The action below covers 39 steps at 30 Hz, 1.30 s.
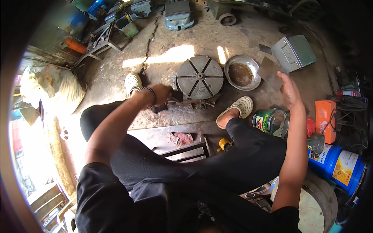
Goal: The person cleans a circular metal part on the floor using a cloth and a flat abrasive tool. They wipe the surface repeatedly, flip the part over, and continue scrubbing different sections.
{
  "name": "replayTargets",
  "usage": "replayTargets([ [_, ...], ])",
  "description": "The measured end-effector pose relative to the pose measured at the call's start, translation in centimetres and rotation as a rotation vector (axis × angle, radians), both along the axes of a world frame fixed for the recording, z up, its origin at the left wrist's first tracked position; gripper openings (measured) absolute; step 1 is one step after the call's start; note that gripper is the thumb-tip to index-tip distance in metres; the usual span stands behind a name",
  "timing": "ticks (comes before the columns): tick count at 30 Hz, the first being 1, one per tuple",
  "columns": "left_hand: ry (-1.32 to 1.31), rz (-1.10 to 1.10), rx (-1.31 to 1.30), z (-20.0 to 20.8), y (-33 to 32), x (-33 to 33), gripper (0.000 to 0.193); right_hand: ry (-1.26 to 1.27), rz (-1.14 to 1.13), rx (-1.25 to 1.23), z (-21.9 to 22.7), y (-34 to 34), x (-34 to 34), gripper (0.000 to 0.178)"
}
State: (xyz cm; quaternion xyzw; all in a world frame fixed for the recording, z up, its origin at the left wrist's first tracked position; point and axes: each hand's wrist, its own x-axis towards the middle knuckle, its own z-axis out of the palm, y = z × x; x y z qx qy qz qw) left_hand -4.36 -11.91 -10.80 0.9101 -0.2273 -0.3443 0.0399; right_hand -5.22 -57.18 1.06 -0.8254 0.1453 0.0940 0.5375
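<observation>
In the head view, the hands are well apart: the left hand [157, 94] is curled beside a dark block [177, 96] at the near left edge of the slotted rotary table [200, 76], though blur hides whether it grips it, while the right hand [290, 91] is open, its fingertips at the near right corner of a thin square metal sheet [269, 71]; I cannot tell whether they touch. The rotary table sits on the floor [167, 42] between the feet. Handling it well would mean taking the block with a full fist, wrist straight, and lifting the sheet by its flat faces, since its edges could cut. In the way, the round metal basin [233, 83] stands between table and sheet, with the green metal box [294, 53] just beyond on the far right. The left clog [133, 83] and right clog [244, 105] flank the table, limiting sideways movement. Nearer lie a reddish rag [181, 138] and a dark metal frame [182, 149]; glass jar [278, 121], orange box [325, 116] and blue pail [330, 159] crowd the right.
</observation>
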Motion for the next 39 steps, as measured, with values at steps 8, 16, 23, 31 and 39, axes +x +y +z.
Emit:
replayTargets([
  [8,-0.466,0.376,-0.328,11.8,5.6,5.6,0.036,0.02,-0.065,-0.085,-1.9,-2.5,1.1,0.063],
  [16,-0.53,0.345,-0.365,4.7,5.4,10.1,0.032,0.127,-0.129,-0.147,-2.4,-2.5,1.2,0.055],
  [23,0.052,0.352,0.054,-10.7,-1.9,7.5,0.047,0.032,-0.095,-0.306,-0.5,4.0,1.7,0.056],
  [31,-0.253,0.355,-0.07,-21.2,-8.2,-3.3,0.057,0.114,-0.002,-0.293,-0.1,3.8,2.0,0.049],
  [39,-0.357,0.401,-0.035,-20.6,-6.6,0.0,0.054,0.146,0.01,-0.117,-2.0,1.1,2.3,0.046],
])
